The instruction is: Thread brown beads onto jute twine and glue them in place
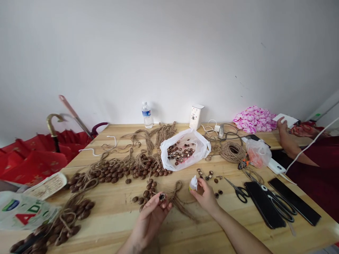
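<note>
My left hand, palm up at the front middle of the table, pinches a dark half nut shell with its hollow side showing. My right hand grips a small white glue bottle with a yellow label, its nozzle upward, apart from the shell. Between the hands lies a looped bundle of brown twine. Just beyond my left hand is a string of brown nuts. A white plastic bag beyond the hands stands open with shell pieces in it. Several half shells lie right of the bag.
Strung nuts cover the left side. Scissors, larger scissors, a black phone and a twine coil lie right. A water bottle stands behind. At the right, another person's hand holds a white object.
</note>
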The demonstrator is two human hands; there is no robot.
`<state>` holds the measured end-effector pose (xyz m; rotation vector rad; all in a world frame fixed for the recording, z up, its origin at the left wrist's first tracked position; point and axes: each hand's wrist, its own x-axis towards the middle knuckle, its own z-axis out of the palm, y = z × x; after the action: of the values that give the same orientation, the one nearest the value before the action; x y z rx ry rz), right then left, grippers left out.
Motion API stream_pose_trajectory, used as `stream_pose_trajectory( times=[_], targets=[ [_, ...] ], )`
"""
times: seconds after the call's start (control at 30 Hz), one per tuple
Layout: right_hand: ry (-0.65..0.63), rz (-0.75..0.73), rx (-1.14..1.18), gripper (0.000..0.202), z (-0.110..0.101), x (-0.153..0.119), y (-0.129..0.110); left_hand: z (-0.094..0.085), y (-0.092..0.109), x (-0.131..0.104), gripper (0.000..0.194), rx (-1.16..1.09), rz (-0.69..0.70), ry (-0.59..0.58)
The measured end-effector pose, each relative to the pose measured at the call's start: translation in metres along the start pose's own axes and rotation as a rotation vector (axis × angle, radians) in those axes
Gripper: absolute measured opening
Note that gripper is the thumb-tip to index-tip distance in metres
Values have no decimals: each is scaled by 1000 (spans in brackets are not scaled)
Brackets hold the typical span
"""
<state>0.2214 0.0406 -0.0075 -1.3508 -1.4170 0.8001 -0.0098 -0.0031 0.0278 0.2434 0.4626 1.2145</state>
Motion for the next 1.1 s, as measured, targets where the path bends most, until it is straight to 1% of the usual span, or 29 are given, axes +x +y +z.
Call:
stream_pose_trajectory(
  times=[0.1,0.23,0.33,0.4,0.47,0.53,0.6,0.67,0.7,0.77,0.83,0.87,1.0,1.1],
  targets=[
    [-7,-47,-93,40,3,0,-1,-1,4,2,8,-28,-1,-1],
    [-32,-87,-151,40,4,0,-3,-2,6,3,8,-66,-12,-2],
    [-70,-99,-191,47,0,0,-1,2,6,1,10,-56,-26,-29],
    [-82,-114,-276,51,-6,-1,-1,4,4,-1,10,-33,-36,-50],
    [-74,-165,-422,45,-14,-4,-5,4,1,-1,10,-13,-40,-55],
    [-48,-243,-562,31,-21,-9,-14,2,-4,0,11,8,-53,-41],
    [-50,-299,-647,18,-23,-15,-26,-2,-8,2,13,28,-62,-35],
    [-103,-330,-678,14,-19,-21,-40,-6,-10,4,14,49,-66,-34],
    [-156,-360,-667,16,-16,-24,-46,-7,-11,5,13,57,-66,-32],
    [-300,-473,-596,19,-6,-31,-56,-8,-11,6,13,66,-67,-33],
    [-428,-574,-544,22,4,-38,-60,-8,-10,6,13,71,-71,-44],
    [-464,-591,-548,23,9,-41,-60,-8,-9,5,14,74,-73,-51],
    [-518,-512,-694,18,21,-50,-55,-7,-6,4,13,77,-73,-44],
    [-539,-484,-791,15,20,-48,-53,-7,-3,4,13,84,-77,-21]
  ],
)
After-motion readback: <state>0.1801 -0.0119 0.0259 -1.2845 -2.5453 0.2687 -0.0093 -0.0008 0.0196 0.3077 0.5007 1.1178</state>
